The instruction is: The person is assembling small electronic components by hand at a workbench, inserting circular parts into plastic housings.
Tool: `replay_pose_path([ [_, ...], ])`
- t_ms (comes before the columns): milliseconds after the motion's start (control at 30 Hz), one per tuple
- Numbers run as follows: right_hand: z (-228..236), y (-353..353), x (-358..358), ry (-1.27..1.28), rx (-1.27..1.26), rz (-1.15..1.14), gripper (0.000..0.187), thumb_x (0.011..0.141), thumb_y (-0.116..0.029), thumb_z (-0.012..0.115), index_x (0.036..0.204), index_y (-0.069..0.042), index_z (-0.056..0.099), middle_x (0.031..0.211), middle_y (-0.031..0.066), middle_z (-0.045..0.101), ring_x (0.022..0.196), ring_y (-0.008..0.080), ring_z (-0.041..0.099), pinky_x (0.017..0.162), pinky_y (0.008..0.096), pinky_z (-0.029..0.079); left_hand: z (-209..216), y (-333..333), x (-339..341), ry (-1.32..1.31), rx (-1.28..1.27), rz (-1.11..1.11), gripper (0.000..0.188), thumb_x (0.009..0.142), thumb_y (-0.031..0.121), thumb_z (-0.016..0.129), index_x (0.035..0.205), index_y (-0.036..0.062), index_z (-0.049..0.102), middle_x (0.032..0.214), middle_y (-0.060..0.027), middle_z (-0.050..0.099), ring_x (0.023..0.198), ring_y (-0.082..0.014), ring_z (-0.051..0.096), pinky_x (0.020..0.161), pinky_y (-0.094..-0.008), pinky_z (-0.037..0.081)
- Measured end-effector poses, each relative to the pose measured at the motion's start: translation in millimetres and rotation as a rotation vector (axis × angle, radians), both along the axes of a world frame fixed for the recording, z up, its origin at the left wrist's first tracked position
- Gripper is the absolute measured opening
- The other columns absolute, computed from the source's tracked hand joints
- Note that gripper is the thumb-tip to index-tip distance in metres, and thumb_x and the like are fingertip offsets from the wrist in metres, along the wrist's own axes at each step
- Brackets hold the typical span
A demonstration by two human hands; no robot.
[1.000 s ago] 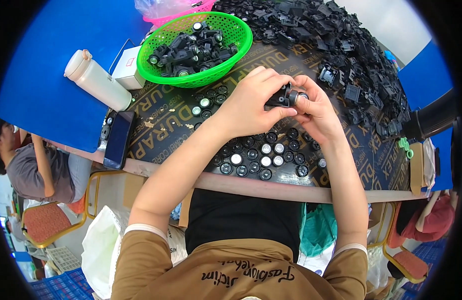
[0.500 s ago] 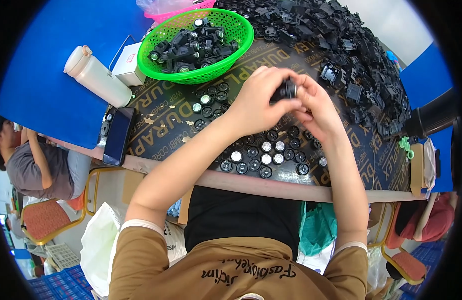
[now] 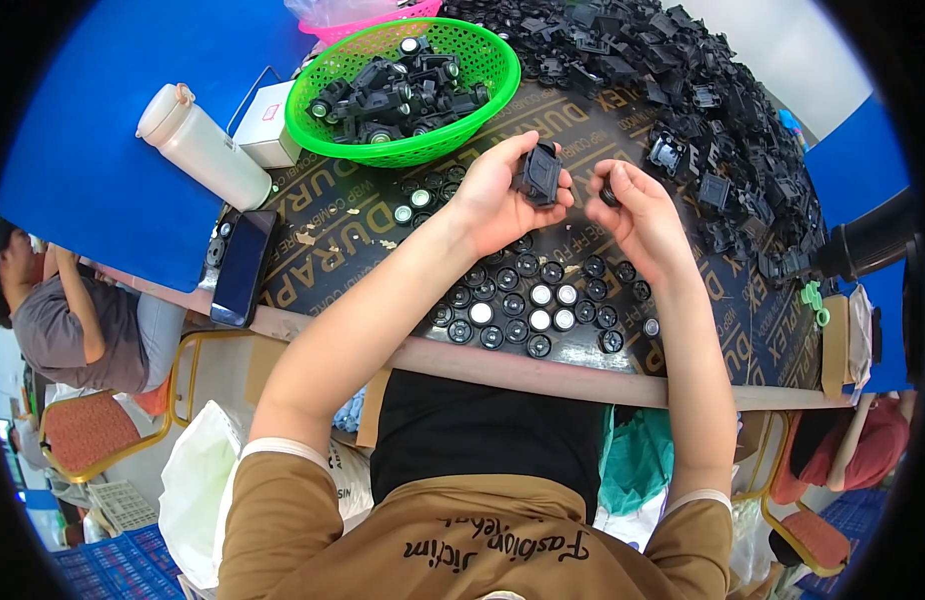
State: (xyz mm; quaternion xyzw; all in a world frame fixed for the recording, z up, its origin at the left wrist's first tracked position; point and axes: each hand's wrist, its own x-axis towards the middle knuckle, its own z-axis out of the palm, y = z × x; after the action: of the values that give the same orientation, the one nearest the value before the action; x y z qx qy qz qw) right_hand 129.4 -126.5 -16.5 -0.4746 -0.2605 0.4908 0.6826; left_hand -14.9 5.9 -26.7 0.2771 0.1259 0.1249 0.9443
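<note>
My left hand (image 3: 495, 200) is closed around a black plastic toy-car chassis (image 3: 539, 174), which lies across the palm and fingers. To its right, apart from it, my right hand (image 3: 638, 213) pinches a small black wheel (image 3: 610, 192) between thumb and fingers. Below both hands, loose black wheels (image 3: 513, 304) lie spread on the dark board, a few with white or silvery faces (image 3: 540, 320). More wheels (image 3: 421, 198) lie left of my left wrist.
A green basket (image 3: 313, 150) of wheeled chassis stands at the far left, before a pink basket (image 3: 423, 10). Black plastic parts (image 3: 703, 120) are heaped at the back right. A white bottle (image 3: 208, 150), a white box (image 3: 273, 130) and a phone (image 3: 245, 268) stand or lie left.
My hands have moved apart. The chassis now rests in my left hand, turned into view, while my right hand has drawn away and shows a wheel in its pinch.
</note>
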Motion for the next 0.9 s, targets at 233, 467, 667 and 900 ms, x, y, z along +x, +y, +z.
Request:
replay_pose_path([
  [233,5.6,-2.8,-11.3,-0.233,-0.070,0.051,0.024,0.094,-0.023,0.049,0.105,-0.003,0.058,0.064,-0.0043,0.045,0.052,0.0021,0.039,0.042,0.0163,0.024,2.0,2.7,-1.6,-0.032,-0.217,0.034,0.031,0.094,0.033,0.043,0.102,0.0026,0.047,0.095,-0.0203,0.056,0.080,-0.0301,0.058,0.067,-0.0352,0.051],
  [467,6.3,2.6,-27.7,-0.525,0.057,-0.047,0.025,0.089,-0.009,0.054,0.113,-0.007,0.058,0.068,-0.0076,0.044,0.058,0.0021,0.037,0.050,0.0158,0.031,1.5,-1.0,0.2,0.001,-0.292,0.045,0.037,0.094,0.039,0.044,0.098,0.0021,0.044,0.091,-0.0140,0.051,0.084,-0.0267,0.053,0.074,-0.0411,0.048],
  [667,10.8,0.6,-48.5,-1.162,0.187,-0.172,0.026,0.068,0.006,0.066,0.092,-0.002,0.061,0.084,0.0073,0.062,0.074,0.0161,0.061,0.067,0.0268,0.049,6.5,-10.7,2.4,0.017,-0.226,0.075,0.034,0.097,0.036,0.037,0.105,0.0038,0.046,0.100,-0.0152,0.053,0.094,-0.0247,0.053,0.085,-0.0418,0.043],
  [900,10.3,5.1,-58.7,-1.242,0.189,-0.265,0.026,0.065,0.002,0.068,0.089,-0.002,0.059,0.079,0.0087,0.057,0.074,0.0206,0.059,0.063,0.0303,0.048,1.2,-22.8,1.1,-0.153,-0.242,0.049,0.031,0.097,0.034,0.037,0.102,0.0050,0.046,0.093,-0.0081,0.054,0.087,-0.0212,0.053,0.084,-0.0389,0.045],
])
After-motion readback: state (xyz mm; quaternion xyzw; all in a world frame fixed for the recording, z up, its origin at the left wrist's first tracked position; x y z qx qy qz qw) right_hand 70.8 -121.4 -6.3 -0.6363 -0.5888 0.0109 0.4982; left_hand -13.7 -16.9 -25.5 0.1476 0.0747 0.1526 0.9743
